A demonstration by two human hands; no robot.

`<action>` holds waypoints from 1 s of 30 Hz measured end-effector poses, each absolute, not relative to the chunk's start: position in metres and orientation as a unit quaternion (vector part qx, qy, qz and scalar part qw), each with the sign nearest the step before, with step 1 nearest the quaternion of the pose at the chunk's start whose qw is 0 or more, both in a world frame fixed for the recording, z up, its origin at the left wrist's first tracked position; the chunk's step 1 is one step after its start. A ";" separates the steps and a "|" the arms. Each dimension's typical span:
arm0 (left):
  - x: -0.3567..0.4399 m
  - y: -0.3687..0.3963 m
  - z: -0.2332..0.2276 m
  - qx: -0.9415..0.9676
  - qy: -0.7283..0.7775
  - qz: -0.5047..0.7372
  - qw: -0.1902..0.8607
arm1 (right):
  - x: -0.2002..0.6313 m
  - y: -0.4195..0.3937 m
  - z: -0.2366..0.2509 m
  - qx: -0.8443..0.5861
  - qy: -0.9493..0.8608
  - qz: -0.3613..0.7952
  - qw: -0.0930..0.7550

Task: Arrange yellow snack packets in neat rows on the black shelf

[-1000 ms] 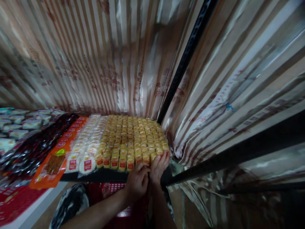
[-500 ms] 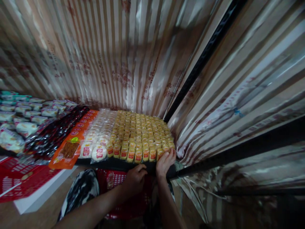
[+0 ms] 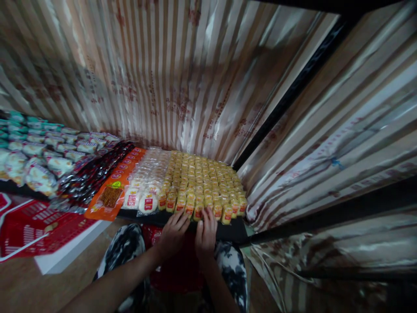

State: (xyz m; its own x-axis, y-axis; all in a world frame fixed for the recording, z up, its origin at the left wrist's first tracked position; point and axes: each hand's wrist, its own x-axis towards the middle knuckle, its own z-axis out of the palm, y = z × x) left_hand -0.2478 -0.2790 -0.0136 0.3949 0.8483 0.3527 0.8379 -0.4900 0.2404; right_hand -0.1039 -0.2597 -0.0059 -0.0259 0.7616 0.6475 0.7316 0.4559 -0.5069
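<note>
Rows of small yellow snack packets [image 3: 203,182] with red labels lie flat on a dark shelf [image 3: 233,232]. My left hand [image 3: 174,232] rests at the shelf's front edge, fingers spread and touching the front row of yellow packets. Beside it, my right hand [image 3: 205,232] has its fingertips on the same front row. Neither hand visibly grips a packet. To the left of the yellow rows lie clear round white packets [image 3: 145,187] with red labels.
Orange packets [image 3: 114,193], dark red packets [image 3: 87,178] and pale green-white packets [image 3: 35,152] fill the shelf leftward. A red basket [image 3: 35,230] sits low left, another red basket [image 3: 182,269] under my arms. Striped shiny sheeting [image 3: 182,78] and black frame bars [image 3: 293,91] close the back and right.
The view has shifted down and right. My right hand has left the shelf's right corner and moved left along the front row; my left hand has risen to the front packets.
</note>
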 end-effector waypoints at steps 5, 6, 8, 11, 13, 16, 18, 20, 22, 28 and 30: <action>-0.273 -0.265 -0.011 0.889 0.432 0.145 -0.041 | -0.124 -0.250 0.005 -0.493 -0.749 0.028 0.442; -0.277 -0.261 -0.009 0.894 0.424 0.137 -0.045 | -0.125 -0.245 0.010 -0.493 -0.750 0.027 0.440; -0.286 -0.252 -0.004 0.902 0.409 0.133 -0.038 | -0.128 -0.233 0.021 -0.490 -0.756 0.024 0.434; -0.298 -0.239 0.001 0.917 0.371 0.144 -0.007 | -0.135 -0.212 0.039 -0.478 -0.779 0.033 0.405; -0.303 -0.232 0.003 0.925 0.348 0.151 0.015 | -0.143 -0.198 0.049 -0.477 -0.794 0.033 0.376; -0.307 -0.226 0.002 0.928 0.334 0.157 0.043 | -0.160 -0.176 0.058 -0.483 -0.817 0.025 0.314; -0.307 -0.225 0.000 0.927 0.337 0.156 0.058 | -0.173 -0.163 0.060 -0.485 -0.833 0.020 0.264; -0.307 -0.224 -0.002 0.926 0.340 0.151 0.067 | -0.183 -0.153 0.060 -0.484 -0.850 0.024 0.207; -0.307 -0.224 -0.004 0.928 0.338 0.144 0.067 | -0.190 -0.146 0.058 -0.488 -0.859 0.035 0.152; -0.308 -0.221 -0.006 0.934 0.326 0.139 0.047 | -0.192 -0.141 0.051 -0.510 -0.854 0.060 0.087; -0.308 -0.221 -0.004 0.935 0.320 0.149 0.036 | -0.191 -0.142 0.050 -0.512 -0.852 0.068 0.084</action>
